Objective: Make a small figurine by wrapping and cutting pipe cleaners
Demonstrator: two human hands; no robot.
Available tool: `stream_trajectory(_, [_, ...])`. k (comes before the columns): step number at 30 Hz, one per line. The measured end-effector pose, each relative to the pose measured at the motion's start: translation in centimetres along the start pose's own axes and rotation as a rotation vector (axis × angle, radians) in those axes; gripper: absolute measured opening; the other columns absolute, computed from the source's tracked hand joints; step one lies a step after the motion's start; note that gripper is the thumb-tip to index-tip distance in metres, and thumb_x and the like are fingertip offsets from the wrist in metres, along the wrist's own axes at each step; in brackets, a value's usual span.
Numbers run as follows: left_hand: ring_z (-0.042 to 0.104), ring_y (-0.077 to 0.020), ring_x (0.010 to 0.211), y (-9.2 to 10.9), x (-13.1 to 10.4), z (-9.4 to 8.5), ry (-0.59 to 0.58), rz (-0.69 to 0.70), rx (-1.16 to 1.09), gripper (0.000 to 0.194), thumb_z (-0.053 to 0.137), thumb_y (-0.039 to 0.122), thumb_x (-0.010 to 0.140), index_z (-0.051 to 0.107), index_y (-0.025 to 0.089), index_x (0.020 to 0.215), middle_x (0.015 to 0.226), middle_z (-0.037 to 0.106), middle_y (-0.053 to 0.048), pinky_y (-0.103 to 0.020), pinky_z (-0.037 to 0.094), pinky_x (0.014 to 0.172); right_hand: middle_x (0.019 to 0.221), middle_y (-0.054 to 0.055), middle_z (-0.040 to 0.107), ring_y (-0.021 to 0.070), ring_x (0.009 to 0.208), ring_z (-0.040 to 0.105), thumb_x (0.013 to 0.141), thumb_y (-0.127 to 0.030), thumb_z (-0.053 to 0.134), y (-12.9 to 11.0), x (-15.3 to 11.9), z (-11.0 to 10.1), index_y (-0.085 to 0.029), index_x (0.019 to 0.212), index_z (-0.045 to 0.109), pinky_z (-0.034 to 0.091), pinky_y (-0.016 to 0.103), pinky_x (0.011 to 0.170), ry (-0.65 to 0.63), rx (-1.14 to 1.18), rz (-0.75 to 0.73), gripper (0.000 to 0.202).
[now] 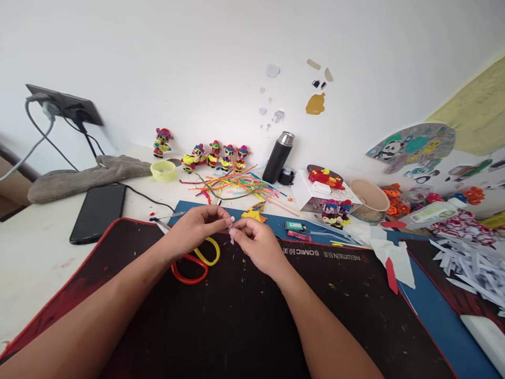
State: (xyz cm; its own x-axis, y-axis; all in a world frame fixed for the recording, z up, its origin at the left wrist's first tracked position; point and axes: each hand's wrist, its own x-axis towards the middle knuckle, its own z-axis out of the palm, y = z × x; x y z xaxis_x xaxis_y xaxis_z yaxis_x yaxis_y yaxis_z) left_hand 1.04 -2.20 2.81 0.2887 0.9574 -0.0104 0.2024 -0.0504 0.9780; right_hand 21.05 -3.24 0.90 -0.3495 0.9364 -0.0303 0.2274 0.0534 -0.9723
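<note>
Both hands meet over the dark mat, with fingertips nearly touching. A small white strip [232, 235], looking like folded paper, shows between them. My left hand [197, 225] is closed, pinching its upper end between thumb and fingers. My right hand [258, 245], also closed, pinches the strip just to the right, its thumb on the near side. Fingers hide part of the strip. Scissors [190, 282] with one red and one yellow handle lie on the mat beneath my left hand, which covers their middle. A yellow tool [254, 212] lies just beyond my hands.
Coloured fuzzy stems [236, 184] are heaped behind the mat [221, 326], near several small figures [215, 152] and a black thermos [278, 158]. A phone [98, 213] lies left. Rightward are a white box [303, 192], a bowl [369, 197] and cut paper strips [475, 266].
</note>
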Motion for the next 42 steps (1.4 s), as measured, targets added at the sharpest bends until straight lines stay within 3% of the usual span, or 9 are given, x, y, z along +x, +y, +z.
stream_trajectory(6, [0.065, -0.0201, 0.071, 0.3, -0.1, 0.1, -0.043, -0.039, 0.061, 0.046, 0.073, 0.067, 0.081, 0.071, 0.02, 0.083, 0.073, 0.071, -0.001, -0.03, 0.053, 0.068, 0.062, -0.005, 0.053, 0.0113, 0.051, 0.043, 0.094, -0.054, 0.069, 0.0, 0.2, -0.4, -0.021, 0.095, 0.067, 0.033, 0.025, 0.049, 0.086, 0.129, 0.01, 0.033])
stream_trajectory(11, [0.067, -0.0217, 0.074, 0.2, 0.0, 0.3, -0.108, -0.056, 0.08, 0.044, 0.071, 0.066, 0.08, 0.072, 0.022, 0.082, 0.081, 0.075, -0.004, -0.032, 0.055, 0.071, 0.066, -0.003, 0.06, 0.0113, 0.052, 0.047, 0.091, -0.049, 0.071, -0.2, 0.1, -0.3, -0.021, 0.094, 0.068, 0.035, 0.024, 0.05, 0.077, 0.066, -0.008, 0.028])
stream_trajectory(20, [0.066, -0.0197, 0.074, 0.0, -0.1, 0.4, -0.142, -0.047, 0.044, 0.043, 0.075, 0.065, 0.08, 0.077, 0.022, 0.086, 0.083, 0.076, -0.003, -0.03, 0.053, 0.071, 0.06, -0.006, 0.051, 0.0101, 0.049, 0.041, 0.088, -0.052, 0.074, -0.2, 0.3, -0.3, -0.021, 0.091, 0.066, 0.033, 0.024, 0.047, 0.137, 0.163, 0.008, 0.032])
stream_trajectory(34, [0.061, -0.0187, 0.072, -1.2, 0.3, 0.2, -0.097, -0.01, 0.055, 0.042, 0.069, 0.063, 0.087, 0.071, 0.021, 0.086, 0.078, 0.068, -0.001, -0.028, 0.049, 0.066, 0.059, -0.007, 0.049, 0.0091, 0.048, 0.04, 0.087, -0.055, 0.074, 0.3, 0.6, -0.1, -0.021, 0.091, 0.065, 0.032, 0.023, 0.046, 0.158, 0.198, -0.026, 0.036])
stream_trajectory(38, [0.056, -0.0176, 0.066, -1.2, 0.5, 0.4, -0.045, -0.004, 0.047, 0.046, 0.071, 0.067, 0.083, 0.068, 0.021, 0.078, 0.07, 0.063, 0.0, -0.027, 0.045, 0.064, 0.055, -0.009, 0.046, 0.008, 0.044, 0.035, 0.084, -0.061, 0.075, 0.7, 0.9, -0.2, -0.02, 0.089, 0.062, 0.028, 0.023, 0.043, 0.275, 0.308, -0.044, 0.043])
stream_trajectory(42, [0.052, -0.0175, 0.064, -1.0, 0.4, 0.2, 0.013, 0.002, 0.034, 0.048, 0.071, 0.069, 0.08, 0.066, 0.022, 0.074, 0.067, 0.06, 0.001, -0.028, 0.04, 0.062, 0.052, -0.01, 0.045, 0.008, 0.042, 0.033, 0.082, -0.061, 0.075, 1.1, 0.0, -1.7, -0.02, 0.088, 0.062, 0.024, 0.023, 0.041, 0.345, 0.293, -0.019, 0.043])
